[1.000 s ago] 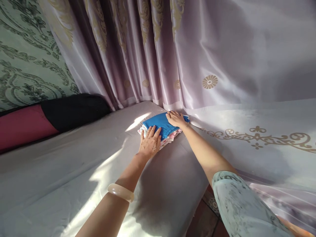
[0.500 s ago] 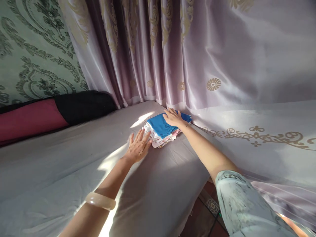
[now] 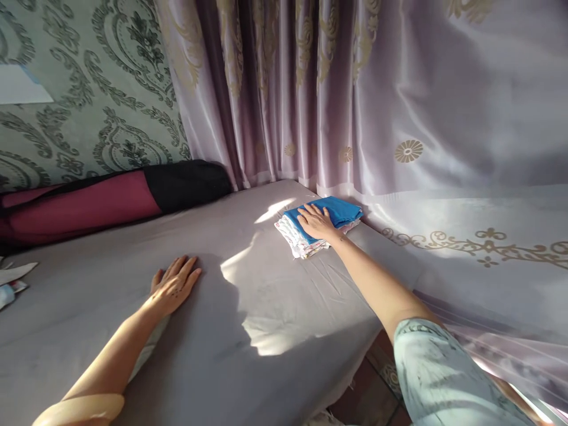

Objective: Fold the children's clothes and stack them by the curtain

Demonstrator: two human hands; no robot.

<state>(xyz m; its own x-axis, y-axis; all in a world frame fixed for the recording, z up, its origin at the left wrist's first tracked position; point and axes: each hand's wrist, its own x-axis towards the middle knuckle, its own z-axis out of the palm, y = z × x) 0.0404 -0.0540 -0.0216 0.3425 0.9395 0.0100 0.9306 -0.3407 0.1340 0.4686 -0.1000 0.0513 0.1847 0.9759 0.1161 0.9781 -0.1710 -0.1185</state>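
A stack of folded cloths (image 3: pixel 294 238), white with small prints, lies near the far corner of the grey-covered bed (image 3: pixel 284 284). On top of it is a folded blue cloth (image 3: pixel 344 211). My right hand (image 3: pixel 317 222) rests on the blue cloth with its fingers stretched out. Well to the left of the stack, my left hand (image 3: pixel 174 287) lies flat on the bed sheet, holding nothing. A pale bangle (image 3: pixel 84 408) circles my left forearm.
A long pink and black bundle (image 3: pixel 89 204) lies along the patterned wall. Behind the stack hang mauve curtains (image 3: pixel 302 100). Some papers (image 3: pixel 13 278) sit at the left edge. Dark floor tiles (image 3: pixel 370 384) show beyond the bed's right edge.
My left hand has left the side of the stack and moved left onto the sheet. My right hand stays on the blue cloth, now nearer its left part. The view has turned left.
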